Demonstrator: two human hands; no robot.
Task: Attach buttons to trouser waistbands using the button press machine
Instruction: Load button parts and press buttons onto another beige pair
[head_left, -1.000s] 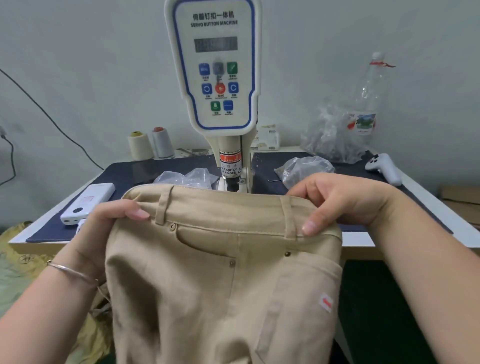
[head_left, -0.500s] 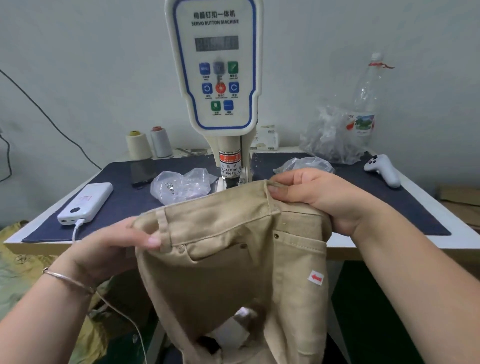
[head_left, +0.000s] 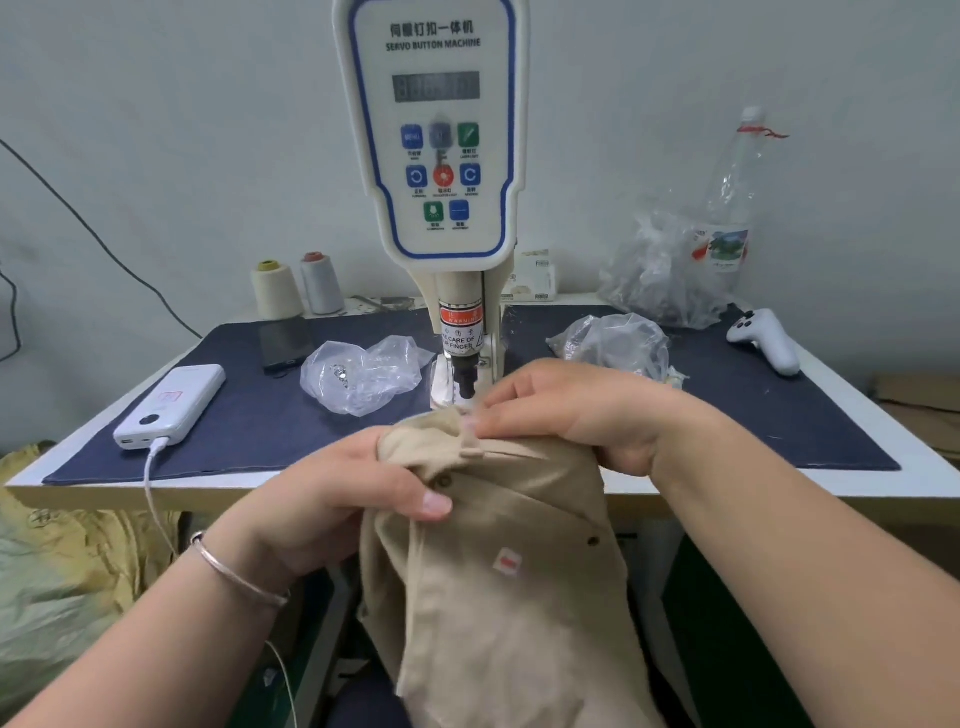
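Beige trousers (head_left: 509, 582) hang over the table's front edge, their waistband bunched just in front of the white button press machine (head_left: 434, 156). My left hand (head_left: 332, 499) grips the waistband fabric on the left, thumb on top. Fingers of my right hand (head_left: 571, 410) pinch the waistband edge by a belt loop, right below the machine's punch head (head_left: 464, 376). A small red-and-white sticker (head_left: 508, 562) sits on the trouser front. Two clear bags (head_left: 358, 374) (head_left: 613, 340), one at least holding small metal parts, flank the machine.
A white power bank (head_left: 171, 405) with its cable lies at the left on the dark blue mat (head_left: 249, 415). A phone (head_left: 283, 343), two thread spools (head_left: 296, 286), a plastic bottle (head_left: 732, 208), a crumpled bag (head_left: 660, 280) and a white controller (head_left: 763, 340) ring the machine.
Both hands have drawn together, gathering the once spread waistband into a bunch. The trousers have moved forward and down, with the waistband end now close under the punch head.
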